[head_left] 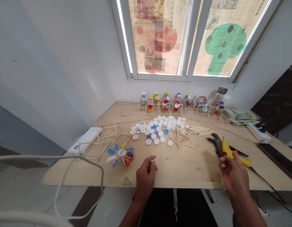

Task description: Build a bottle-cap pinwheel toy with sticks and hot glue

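Near the front edge of the wooden table (183,170), my left hand (146,175) has its fingers curled, and I cannot make out anything between them. My right hand (234,171) is raised at the right beside the yellow glue gun (231,152); its thumb and fingers are pinched together, and whatever they hold is too small to tell. A wheel of sticks and coloured caps (121,153) lies left of my left hand. Beyond my hands are many white bottle caps (162,133) with a few blue ones, and loose wooden sticks (181,137) to their right.
Stick frames (98,143) stand at the left near a white power strip (85,140). Several finished cap wheels (166,102) line the back. Dark pliers (217,143), a phone (278,157), bagged sticks (241,116) and a bottle (220,94) are at the right. A cable (102,176) loops at front left.
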Motion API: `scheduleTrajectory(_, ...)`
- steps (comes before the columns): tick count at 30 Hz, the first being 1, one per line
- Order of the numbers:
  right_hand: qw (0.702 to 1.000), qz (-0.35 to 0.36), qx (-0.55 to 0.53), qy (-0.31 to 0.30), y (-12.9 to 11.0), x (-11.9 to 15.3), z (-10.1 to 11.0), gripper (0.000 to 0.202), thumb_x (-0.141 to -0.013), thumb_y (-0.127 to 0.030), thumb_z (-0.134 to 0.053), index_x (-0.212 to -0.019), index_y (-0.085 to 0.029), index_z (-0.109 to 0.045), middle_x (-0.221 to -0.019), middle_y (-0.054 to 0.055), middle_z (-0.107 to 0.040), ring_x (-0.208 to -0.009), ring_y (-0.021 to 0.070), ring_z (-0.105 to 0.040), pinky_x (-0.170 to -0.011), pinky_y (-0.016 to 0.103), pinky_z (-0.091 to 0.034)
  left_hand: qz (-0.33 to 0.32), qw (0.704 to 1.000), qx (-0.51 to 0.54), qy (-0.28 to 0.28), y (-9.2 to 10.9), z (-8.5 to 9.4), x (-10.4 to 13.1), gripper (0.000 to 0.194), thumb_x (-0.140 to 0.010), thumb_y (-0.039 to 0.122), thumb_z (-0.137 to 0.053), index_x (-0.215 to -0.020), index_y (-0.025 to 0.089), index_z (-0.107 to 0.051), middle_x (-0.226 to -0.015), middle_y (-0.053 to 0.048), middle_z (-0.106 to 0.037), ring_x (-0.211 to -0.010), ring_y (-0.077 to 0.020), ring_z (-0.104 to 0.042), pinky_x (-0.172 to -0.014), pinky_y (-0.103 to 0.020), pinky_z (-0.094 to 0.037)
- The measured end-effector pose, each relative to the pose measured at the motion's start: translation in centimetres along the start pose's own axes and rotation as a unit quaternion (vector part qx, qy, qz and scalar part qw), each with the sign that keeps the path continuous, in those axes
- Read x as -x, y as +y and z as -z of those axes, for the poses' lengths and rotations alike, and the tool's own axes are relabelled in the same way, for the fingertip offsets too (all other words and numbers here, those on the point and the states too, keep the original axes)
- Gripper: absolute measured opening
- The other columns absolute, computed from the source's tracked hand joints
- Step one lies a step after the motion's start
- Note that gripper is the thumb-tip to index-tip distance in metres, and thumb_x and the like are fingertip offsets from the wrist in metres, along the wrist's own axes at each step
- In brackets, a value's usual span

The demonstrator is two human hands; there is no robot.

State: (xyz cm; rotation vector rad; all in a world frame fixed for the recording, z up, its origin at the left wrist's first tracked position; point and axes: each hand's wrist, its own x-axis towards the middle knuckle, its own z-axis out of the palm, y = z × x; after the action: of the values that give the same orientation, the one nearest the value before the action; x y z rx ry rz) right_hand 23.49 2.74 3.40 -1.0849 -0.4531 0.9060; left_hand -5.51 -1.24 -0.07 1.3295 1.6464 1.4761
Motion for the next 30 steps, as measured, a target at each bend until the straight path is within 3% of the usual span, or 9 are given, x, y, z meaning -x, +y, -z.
scheduleTrajectory(7,0.998,-0.005,0.059,0.000,1.2,0.4,0.7,0.070,-0.056,-0.025,-0.075,-0.120,-0.023,-0.044,-0.063,-0.008,-0.057,-0.050,0.0084,-0.051,-0.043,0.018,-0.036,-0.019,1.000,-0.008,0.003,-0.1,0.0,-0.1,0.030,-0.082,0.035,-0.050,-0.099,0.015,-0.065,-0.058,0.001,-0.061,-0.053,-0.0151,-0.057,-0.053,-0.025,-0.044)
scheduleTrajectory(9,0.990,0.014,0.136,-0.026,1.4,0.9,0.8,0.066,-0.064,-0.032,-0.071,-0.124,-0.021,-0.046,-0.060,-0.007,-0.058,-0.047,0.0088,-0.048,-0.044,0.020,-0.037,-0.027,0.999,-0.018,0.007,-0.2,0.1,-0.1,0.030,-0.082,0.035,-0.050,-0.098,0.015,-0.065,-0.058,0.001,-0.061,-0.052,-0.0150,-0.057,-0.053,-0.025,-0.045)
scheduleTrajectory(11,0.953,0.065,0.280,-0.095,1.3,1.7,0.6,0.054,-0.073,-0.037,-0.064,-0.123,-0.019,-0.052,-0.060,-0.004,-0.061,-0.048,0.0109,-0.049,-0.048,0.023,-0.040,-0.034,0.999,-0.041,0.004,-0.1,0.1,0.0,0.031,-0.083,0.036,-0.048,-0.100,0.016,-0.065,-0.057,0.001,-0.060,-0.053,-0.0156,-0.058,-0.054,-0.026,-0.046)
scheduleTrajectory(13,0.863,0.167,0.435,-0.196,0.9,2.6,0.1,0.041,-0.080,-0.035,-0.057,-0.118,-0.019,-0.059,-0.066,0.000,-0.066,-0.055,0.0149,-0.056,-0.055,0.027,-0.043,-0.063,0.995,-0.082,-0.016,0.6,0.0,0.1,0.030,-0.085,0.034,-0.047,-0.102,0.016,-0.064,-0.062,0.000,-0.063,-0.057,-0.0164,-0.060,-0.057,-0.027,-0.048)
scheduleTrajectory(18,0.531,0.423,0.593,-0.433,-0.7,4.8,-2.7,0.025,-0.089,-0.014,-0.044,-0.101,-0.019,-0.065,-0.080,0.006,-0.068,-0.072,0.0176,-0.059,-0.070,0.031,-0.038,-0.299,0.924,-0.191,-0.140,4.1,-0.9,-0.2,0.034,-0.080,0.021,-0.054,-0.113,0.020,-0.060,-0.109,-0.011,-0.066,-0.105,-0.0260,-0.058,-0.092,-0.042,-0.044)
scheduleTrajectory(20,0.450,0.450,0.605,-0.478,-1.3,5.4,-3.9,0.022,-0.089,-0.010,-0.042,-0.086,-0.017,-0.063,-0.072,0.004,-0.064,-0.066,0.0157,-0.055,-0.067,0.030,-0.034,-0.347,0.892,-0.212,-0.198,5.6,-1.4,-0.4,0.036,-0.077,0.016,-0.057,-0.112,0.021,-0.060,-0.115,-0.011,-0.063,-0.111,-0.0276,-0.054,-0.096,-0.046,-0.040)
scheduleTrajectory(22,0.407,0.457,0.604,-0.511,-1.8,5.8,-4.9,0.023,-0.090,-0.011,-0.043,-0.074,-0.017,-0.058,-0.068,0.003,-0.062,-0.062,0.0143,-0.051,-0.064,0.030,-0.031,-0.359,0.873,-0.208,-0.257,6.8,-1.8,-0.7,0.029,-0.075,0.013,-0.056,-0.102,0.022,-0.064,-0.104,-0.008,-0.067,-0.104,-0.0256,-0.057,-0.097,-0.047,-0.038)
scheduleTrajectory(25,0.421,0.427,0.582,-0.549,-2.5,6.2,-5.8,0.024,-0.090,-0.014,-0.043,-0.070,-0.018,-0.055,-0.068,0.002,-0.061,-0.062,0.0130,-0.051,-0.063,0.028,-0.031,-0.330,0.878,-0.178,-0.298,7.9,-1.8,-1.0,0.017,-0.078,0.012,-0.051,-0.079,0.022,-0.065,-0.077,-0.004,-0.068,-0.082,-0.0206,-0.061,-0.092,-0.043,-0.040)
scheduleTrajectory(30,0.629,0.211,0.482,-0.572,-2.9,5.8,-6.3,0.016,-0.086,-0.018,-0.048,-0.080,-0.018,-0.063,-0.072,0.000,-0.065,-0.066,0.0114,-0.056,-0.062,0.022,-0.039,-0.189,0.936,-0.075,-0.287,8.1,-0.9,-1.1,0.016,-0.080,0.020,-0.053,-0.073,0.022,-0.067,-0.073,-0.003,-0.069,-0.073,-0.0191,-0.062,-0.072,-0.031,-0.046)
